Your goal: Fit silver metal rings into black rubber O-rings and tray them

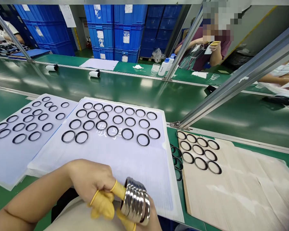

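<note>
A stack of shiny metal rings [136,200] is held low in front of me, close to my body. My right hand [153,213] is mostly hidden behind the stack and closed round it, with a yellow-covered finger showing below. My left hand [93,179] reaches in from the left, wearing yellow finger cots. Its index finger goes into the open end of the stack while its other fingers are curled. Beyond my hands, several dark-edged rings [127,129] lie in rows on a white sheet [139,160].
More rings lie on a left white sheet [4,163] and a beige board [231,192] at right. A metal post [231,77] slants over the green conveyor [125,85]. Behind stand blue crates [102,35] and white bottles [163,66]. A co-worker [202,48] stands opposite.
</note>
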Tool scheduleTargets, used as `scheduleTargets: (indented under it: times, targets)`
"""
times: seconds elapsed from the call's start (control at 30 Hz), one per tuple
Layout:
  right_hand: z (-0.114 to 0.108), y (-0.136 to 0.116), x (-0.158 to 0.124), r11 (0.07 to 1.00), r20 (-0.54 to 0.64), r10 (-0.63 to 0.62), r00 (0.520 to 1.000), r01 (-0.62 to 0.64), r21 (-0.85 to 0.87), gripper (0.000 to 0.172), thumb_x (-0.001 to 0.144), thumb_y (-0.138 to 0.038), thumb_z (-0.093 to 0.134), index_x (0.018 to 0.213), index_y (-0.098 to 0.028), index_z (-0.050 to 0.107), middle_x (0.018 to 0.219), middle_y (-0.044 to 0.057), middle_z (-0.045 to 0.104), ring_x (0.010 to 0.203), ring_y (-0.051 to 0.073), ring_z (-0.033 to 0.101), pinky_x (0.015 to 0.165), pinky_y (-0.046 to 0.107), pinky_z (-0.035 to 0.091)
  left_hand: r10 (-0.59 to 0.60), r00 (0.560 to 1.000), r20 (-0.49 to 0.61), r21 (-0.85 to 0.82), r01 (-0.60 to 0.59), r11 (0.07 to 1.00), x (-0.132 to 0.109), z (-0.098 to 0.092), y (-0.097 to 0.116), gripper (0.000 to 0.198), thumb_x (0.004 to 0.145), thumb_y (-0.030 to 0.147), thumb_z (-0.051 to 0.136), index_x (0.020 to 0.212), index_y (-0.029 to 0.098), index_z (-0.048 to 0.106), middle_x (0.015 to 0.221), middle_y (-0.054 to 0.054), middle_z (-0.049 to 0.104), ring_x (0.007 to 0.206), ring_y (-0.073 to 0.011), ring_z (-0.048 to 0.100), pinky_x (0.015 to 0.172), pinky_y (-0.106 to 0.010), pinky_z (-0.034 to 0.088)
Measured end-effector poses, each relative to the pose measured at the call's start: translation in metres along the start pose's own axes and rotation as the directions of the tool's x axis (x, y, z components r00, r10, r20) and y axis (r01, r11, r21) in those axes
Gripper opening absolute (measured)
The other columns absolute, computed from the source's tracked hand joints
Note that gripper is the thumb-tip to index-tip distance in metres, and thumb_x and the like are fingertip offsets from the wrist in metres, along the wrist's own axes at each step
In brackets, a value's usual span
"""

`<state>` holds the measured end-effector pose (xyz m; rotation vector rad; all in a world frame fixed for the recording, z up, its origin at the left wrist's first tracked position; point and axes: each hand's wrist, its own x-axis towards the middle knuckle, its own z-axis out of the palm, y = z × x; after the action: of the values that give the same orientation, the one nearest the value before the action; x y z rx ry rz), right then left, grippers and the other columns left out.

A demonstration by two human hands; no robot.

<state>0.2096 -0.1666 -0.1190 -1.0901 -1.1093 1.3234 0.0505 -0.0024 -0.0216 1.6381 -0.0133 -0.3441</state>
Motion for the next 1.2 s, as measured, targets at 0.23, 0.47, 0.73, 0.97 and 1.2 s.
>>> scheduleTargets:
  times: [0.23, 0.47, 0.73, 0.97, 1.2]
  targets:
    - [-0.016, -0.02, 0.001, 0.995, -0.038, -0.018, 0.999, 0.014, -0.101, 0.072, 0.062, -0.058, 0.081, 0.124, -0.026, 0.063, 0.117, 0.012, 0.066, 0.106, 0.034, 0.065, 0.093, 0.047, 0.053, 0.1, 0.993, -0.062, 0.024, -0.098, 0.995, 0.013, 0.013, -0.011, 0.036, 0.09, 0.052, 0.056, 0.094, 0.018, 0.067, 0.052, 0.002, 0.059, 0.045, -0.0119, 0.054, 0.047, -0.018, 0.042]
    - [-0.019, -0.011, -0.003, 0.997, 0.003, -0.072, 0.997, 0.072, 0.005, 0.074, 0.069, -0.057, 0.077, 0.132, -0.028, 0.055, 0.11, 0.01, 0.07, 0.1, 0.03, 0.068, 0.092, 0.043, 0.054, 0.136, 0.985, -0.105, 0.036, -0.133, 0.99, 0.019, 0.022, -0.024, 0.042, 0.094, 0.056, 0.044, 0.089, 0.02, 0.065, 0.059, -0.001, 0.063, 0.049, -0.0125, 0.055, 0.051, -0.019, 0.045]
    - [-0.011, -0.026, -0.004, 0.937, -0.071, 0.167, 0.983, -0.136, 0.32, 0.065, 0.068, -0.059, 0.077, 0.124, -0.032, 0.059, 0.113, 0.007, 0.072, 0.103, 0.031, 0.07, 0.099, 0.048, 0.05, 0.08, 0.991, -0.109, -0.01, -0.082, 0.997, 0.021, 0.024, -0.019, 0.053, 0.096, 0.055, 0.038, 0.123, 0.018, 0.064, 0.078, -0.007, 0.07, 0.06, -0.0153, 0.062, 0.063, -0.022, 0.052]
    - [-0.007, -0.025, 0.007, 0.952, -0.122, 0.208, 0.971, -0.172, 0.254, 0.065, 0.067, -0.069, 0.071, 0.119, -0.03, 0.065, 0.098, 0.007, 0.076, 0.097, 0.034, 0.071, 0.091, 0.05, 0.055, 0.271, 0.946, -0.178, -0.12, -0.294, 0.948, 0.034, 0.023, 0.002, 0.05, 0.097, 0.047, 0.041, 0.126, 0.013, 0.064, 0.116, -0.017, 0.067, 0.109, -0.027, 0.061, 0.098, -0.034, 0.046]
    - [-0.002, -0.021, 0.004, 0.972, -0.157, 0.112, 0.981, -0.075, 0.222, 0.078, 0.055, -0.068, 0.079, 0.121, -0.03, 0.063, 0.103, 0.01, 0.075, 0.108, 0.039, 0.066, 0.095, 0.053, 0.052, 0.229, 0.941, -0.25, -0.395, -0.315, 0.863, 0.043, 0.033, -0.01, 0.054, 0.087, 0.056, 0.056, 0.113, 0.011, 0.07, 0.099, -0.014, 0.067, 0.097, -0.0264, 0.062, 0.093, -0.036, 0.048]
